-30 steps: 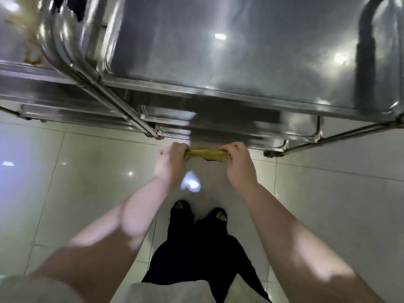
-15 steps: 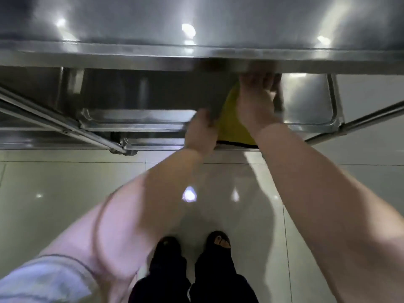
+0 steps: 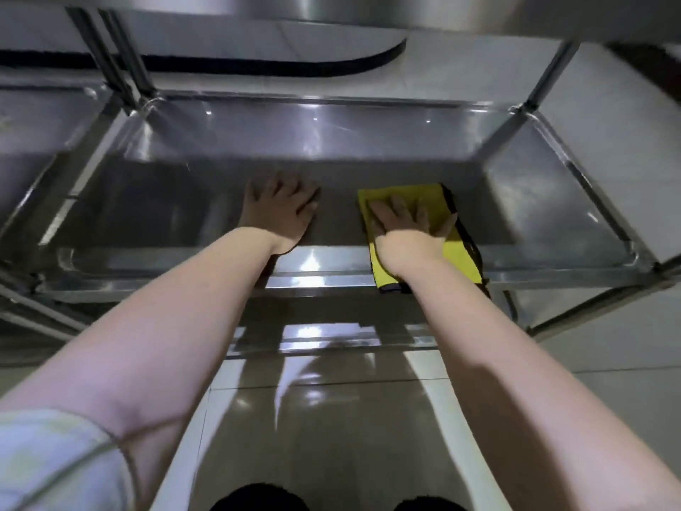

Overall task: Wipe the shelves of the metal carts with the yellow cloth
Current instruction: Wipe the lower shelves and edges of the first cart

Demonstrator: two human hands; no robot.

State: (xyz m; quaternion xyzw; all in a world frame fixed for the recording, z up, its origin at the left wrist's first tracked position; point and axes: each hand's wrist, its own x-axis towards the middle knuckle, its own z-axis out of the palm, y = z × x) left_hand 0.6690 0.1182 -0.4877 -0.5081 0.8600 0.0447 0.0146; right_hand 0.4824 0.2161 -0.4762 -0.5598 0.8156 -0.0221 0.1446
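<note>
Yellow cloth [image 3: 405,194] lay on the lower shelf [image 3: 534,201] of the metal cart [image 3: 546,81], a little right of the middle, and that was where I saw the work on my feed. Its near end hung over the shelf's near rim, showing a dark edging. The right hand [image 3: 409,230] pressed flat on top of the cloth, its fingers [image 3: 400,212] straight and spread apart, pointing toward the far side. The left hand [image 3: 282,212] rested on bare metal just left of the cloth and apart from it, palm down, fingers [image 3: 272,188] likewise straight and fanned out, holding nothing. Both forearms reached in from the near side under a higher shelf whose underside filled the top of my view.

The shelf was a shallow steel tray with a raised rim and rounded corners, carried by upright posts at its corners. A second cart [image 3: 44,130] stood touching or just beside it on the left; I could not tell which. Below, the glossy tiled floor [image 3: 331,418] caught the lights. A pale sleeve [image 3: 51,462] showed at the near left, and dark shoes [image 3: 258,499] at the bottom edge.
</note>
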